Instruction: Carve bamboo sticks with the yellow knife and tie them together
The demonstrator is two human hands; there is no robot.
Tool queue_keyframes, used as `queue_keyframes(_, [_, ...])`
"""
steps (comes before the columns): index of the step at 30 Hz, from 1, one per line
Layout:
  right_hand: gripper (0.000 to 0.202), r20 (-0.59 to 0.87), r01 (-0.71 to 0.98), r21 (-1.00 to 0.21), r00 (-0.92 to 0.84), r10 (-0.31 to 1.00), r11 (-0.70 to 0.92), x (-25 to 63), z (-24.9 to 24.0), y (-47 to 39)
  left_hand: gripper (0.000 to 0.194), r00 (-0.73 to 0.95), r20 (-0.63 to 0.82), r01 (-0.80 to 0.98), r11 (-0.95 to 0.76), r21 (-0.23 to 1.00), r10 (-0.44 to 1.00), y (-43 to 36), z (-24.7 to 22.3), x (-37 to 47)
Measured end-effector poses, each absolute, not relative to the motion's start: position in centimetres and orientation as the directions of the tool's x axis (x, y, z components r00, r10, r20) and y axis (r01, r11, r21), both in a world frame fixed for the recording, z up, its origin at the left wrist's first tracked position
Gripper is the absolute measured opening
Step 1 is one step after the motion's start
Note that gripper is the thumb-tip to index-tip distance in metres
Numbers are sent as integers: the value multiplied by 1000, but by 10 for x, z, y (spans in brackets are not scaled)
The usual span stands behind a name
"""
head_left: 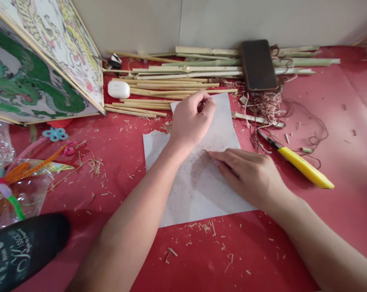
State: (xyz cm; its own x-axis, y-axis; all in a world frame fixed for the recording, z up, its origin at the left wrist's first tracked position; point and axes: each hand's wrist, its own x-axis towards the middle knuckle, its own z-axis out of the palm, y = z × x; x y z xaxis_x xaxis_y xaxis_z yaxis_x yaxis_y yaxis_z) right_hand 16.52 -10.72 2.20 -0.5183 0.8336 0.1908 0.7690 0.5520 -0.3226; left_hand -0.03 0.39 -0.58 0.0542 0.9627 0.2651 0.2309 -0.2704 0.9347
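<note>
Work appeared partway done — shavings (172,252) littered the desk (350,134), slim sticks (171,85) lay behind — as the right hand (253,174) pinched a seeming sliver (206,150) over the paper (198,209), the curled left hand's (191,115) grip contents indiscernible.

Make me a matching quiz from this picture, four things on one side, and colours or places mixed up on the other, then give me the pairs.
Things:
1. Paper
2. Cutter
3. Phone
4. Small white case

Colours or places:
A. Lying across the bamboo sticks
B. Near the dragon-painted panel
C. Under the left hand and right hand
D. Yellow handle

Pairs: 1-C, 2-D, 3-A, 4-B.
</note>
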Motion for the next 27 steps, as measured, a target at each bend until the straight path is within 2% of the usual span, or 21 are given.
queue_keyframes(2, [29,162,709,-328,-609,776,625,162,22,-111,27,54,263,234,-269,934,963,4,-6,0])
queue_keyframes(4, [28,159,704,-333,-613,774,627,162,22,-111,27,55,263,235,-268,934,963,4,-6,0])
queue_keyframes(10, [26,229,849,-327,-354,907,415,173,22,-100,27,59,262,236,-269,934,963,4,-6,-1])
queue_keyframes(15, [27,166,712,-330,-603,781,620,164,23,-109,28,61,271,237,-278,931,961,4,-7,0])
queue_keyframes(17, [28,158,671,-335,-652,741,662,161,23,-111,28,64,281,238,-288,928,957,4,-7,0])
queue_keyframes(19, [27,173,706,-334,-606,777,625,163,23,-108,28,63,288,239,-295,925,956,4,-6,0])
queue_keyframes(23, [23,242,833,-321,-388,890,450,174,20,-99,28,55,285,241,-289,926,957,4,-5,0])
queue_keyframes(25, [23,245,832,-313,-396,885,458,174,19,-99,28,52,286,237,-290,927,957,4,-5,0])
queue_keyframes(27, [25,214,773,-318,-505,836,549,170,19,-104,27,53,287,235,-291,927,957,4,-6,0])
